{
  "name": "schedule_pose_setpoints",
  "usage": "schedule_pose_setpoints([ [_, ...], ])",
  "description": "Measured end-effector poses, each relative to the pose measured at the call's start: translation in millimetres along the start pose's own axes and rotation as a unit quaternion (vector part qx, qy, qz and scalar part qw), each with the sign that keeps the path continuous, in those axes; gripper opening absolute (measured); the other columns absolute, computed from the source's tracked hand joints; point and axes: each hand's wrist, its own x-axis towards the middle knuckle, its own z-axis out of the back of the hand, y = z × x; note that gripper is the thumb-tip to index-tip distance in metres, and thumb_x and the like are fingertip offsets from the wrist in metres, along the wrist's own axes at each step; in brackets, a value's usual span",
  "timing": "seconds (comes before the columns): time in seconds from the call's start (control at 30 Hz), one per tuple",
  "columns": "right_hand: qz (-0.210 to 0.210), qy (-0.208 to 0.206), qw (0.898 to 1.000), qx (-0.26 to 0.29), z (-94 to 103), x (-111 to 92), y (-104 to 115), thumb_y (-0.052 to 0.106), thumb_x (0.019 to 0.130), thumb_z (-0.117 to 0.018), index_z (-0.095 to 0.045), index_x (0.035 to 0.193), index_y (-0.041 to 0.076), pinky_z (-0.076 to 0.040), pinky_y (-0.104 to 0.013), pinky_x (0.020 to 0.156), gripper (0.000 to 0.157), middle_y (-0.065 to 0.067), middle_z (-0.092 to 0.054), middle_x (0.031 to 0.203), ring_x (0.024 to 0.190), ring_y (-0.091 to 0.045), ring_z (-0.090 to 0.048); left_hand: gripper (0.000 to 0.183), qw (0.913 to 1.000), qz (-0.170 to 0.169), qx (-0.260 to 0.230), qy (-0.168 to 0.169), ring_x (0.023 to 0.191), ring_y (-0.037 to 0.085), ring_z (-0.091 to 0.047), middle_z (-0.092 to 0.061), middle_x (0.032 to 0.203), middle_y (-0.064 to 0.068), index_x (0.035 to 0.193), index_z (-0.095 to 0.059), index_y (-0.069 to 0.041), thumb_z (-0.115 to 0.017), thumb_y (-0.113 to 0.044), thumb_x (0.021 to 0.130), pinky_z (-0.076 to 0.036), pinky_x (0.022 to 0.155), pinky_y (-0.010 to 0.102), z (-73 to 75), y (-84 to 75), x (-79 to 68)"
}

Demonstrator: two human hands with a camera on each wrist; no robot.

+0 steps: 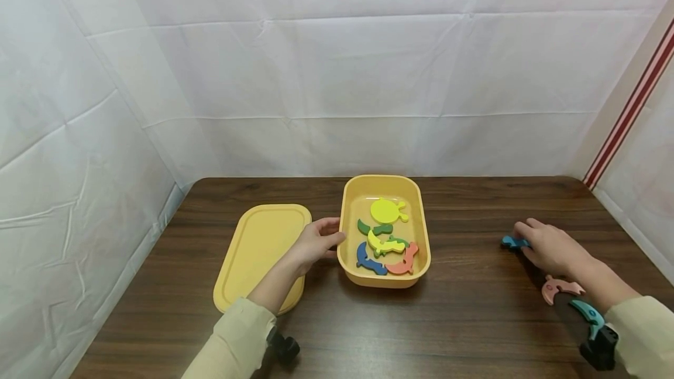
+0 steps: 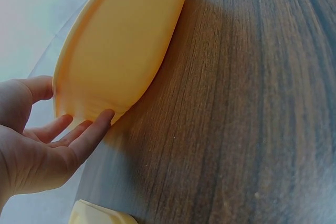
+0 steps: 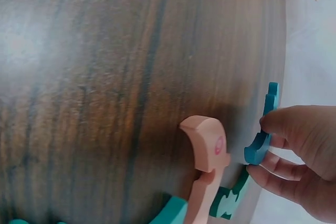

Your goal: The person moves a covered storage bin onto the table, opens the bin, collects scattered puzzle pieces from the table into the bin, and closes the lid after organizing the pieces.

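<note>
At the left side of the yellow container, my left hand has its thumb at the rim and relaxed fingertips touching the outer wall. Inside lie a yellow-green turtle-shaped piece and several curved toy pieces, among them a yellow one, a blue one and a coral one. Far to the right, my right hand pinches a blue toy piece between thumb and fingers. Just below those fingers in the right wrist view is a dark green piece.
A flat yellow lid lies left of the container, partly under my left forearm. Near my right forearm lie a pink piece and a teal piece on the dark wooden table. White sheeting hangs behind the table.
</note>
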Motion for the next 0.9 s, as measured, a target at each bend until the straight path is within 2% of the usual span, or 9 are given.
schedule_pose_setpoints([
  [0.13,0.0,-0.004,1.0,-0.001,4.5,5,1,0.0,0.074,-0.07,-0.055,0.092,0.008,-0.043,-0.025,0.049,0.024,-0.005,-0.053,0.084,0.059,-0.008,-0.048,0.046,1.0,0.0,0.002,-0.001,0.107,0.027,-0.058,-0.051,0.128,0.017,0.133,-0.044,-0.003,-0.057,-0.013,0.09,-0.055,0.079,0.038,0.0,-1.6,-1.0],
  [0.53,-0.009,0.023,1.0,-0.007,18.2,18,4,0.002,0.077,-0.069,-0.054,0.091,0.009,-0.039,-0.025,0.048,0.022,-0.007,-0.052,0.086,0.058,-0.009,-0.044,0.045,0.9999,-0.013,-0.008,0.006,0.107,0.031,-0.057,-0.049,0.128,0.021,0.132,-0.044,0.001,-0.055,-0.009,0.09,-0.055,0.079,0.038,-0.2,0.4,0.8],
  [0.9,-0.006,0.03,0.999,-0.013,31.9,31,9,0.003,0.078,-0.068,-0.054,0.092,0.008,-0.038,-0.025,0.048,0.02,-0.006,-0.052,0.084,0.059,-0.011,-0.045,0.045,1.0,-0.003,-0.005,0.001,0.105,0.028,-0.059,-0.051,0.127,0.018,0.133,-0.045,-0.002,-0.056,-0.011,0.09,-0.056,0.077,0.037,-0.6,0.5,1.0],
])
